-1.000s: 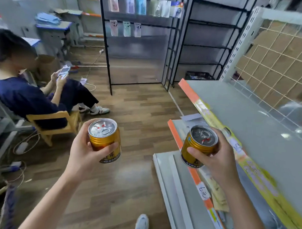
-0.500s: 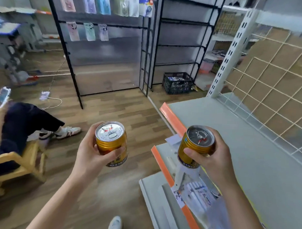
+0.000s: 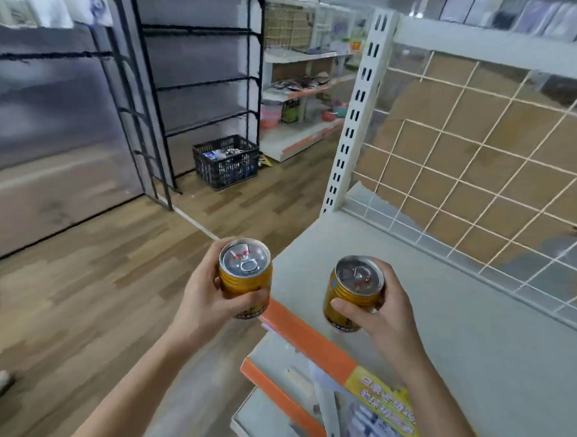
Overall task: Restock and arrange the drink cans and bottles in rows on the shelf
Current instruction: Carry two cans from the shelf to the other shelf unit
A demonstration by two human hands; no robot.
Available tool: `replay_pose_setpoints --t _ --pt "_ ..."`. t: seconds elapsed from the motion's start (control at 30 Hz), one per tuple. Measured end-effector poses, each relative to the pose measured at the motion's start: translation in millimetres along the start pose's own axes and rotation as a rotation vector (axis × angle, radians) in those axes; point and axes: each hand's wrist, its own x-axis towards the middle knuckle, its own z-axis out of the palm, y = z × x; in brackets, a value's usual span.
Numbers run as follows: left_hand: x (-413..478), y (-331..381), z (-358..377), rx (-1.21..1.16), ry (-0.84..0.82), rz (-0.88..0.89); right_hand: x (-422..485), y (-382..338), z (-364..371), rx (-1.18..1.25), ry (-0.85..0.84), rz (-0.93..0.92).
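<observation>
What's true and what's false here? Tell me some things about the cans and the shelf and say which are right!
1. The left hand holds the left gold can, and the right hand holds the right gold can. True.
2. The grey shelf is crowded with bottles. False: no bottles show on it.
3. The black crate stands on the wood floor. True.
4. The shelf's front strip is blue. False: it is orange.
</observation>
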Motion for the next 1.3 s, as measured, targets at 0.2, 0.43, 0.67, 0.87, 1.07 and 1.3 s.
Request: replay_pose_setpoints --t 0.2,0.43,0.67,0.87,1.07,1.3 --pt "53 -26 30 -0.041 -0.245 0.007 20 17 26 -0.045 0.085 0.068" --pt "64 -53 40 -0.003 -0.326 0.037 23 29 49 -0.019 0.152 0.098" --pt "61 -61 32 0.034 -0.380 0.049 14 29 58 -0.069 0.170 0.105" --pt "56 -67 29 0.024 -0.383 0.030 2 26 60 -0.106 0.132 0.109" --pt "38 -66 25 0.055 -0.375 -0.046 -14 21 48 -0.134 0.032 0.194" --pt "-13 -41 13 0.424 -0.184 0.175 -75 4 -12 -0.506 0.179 0.119"
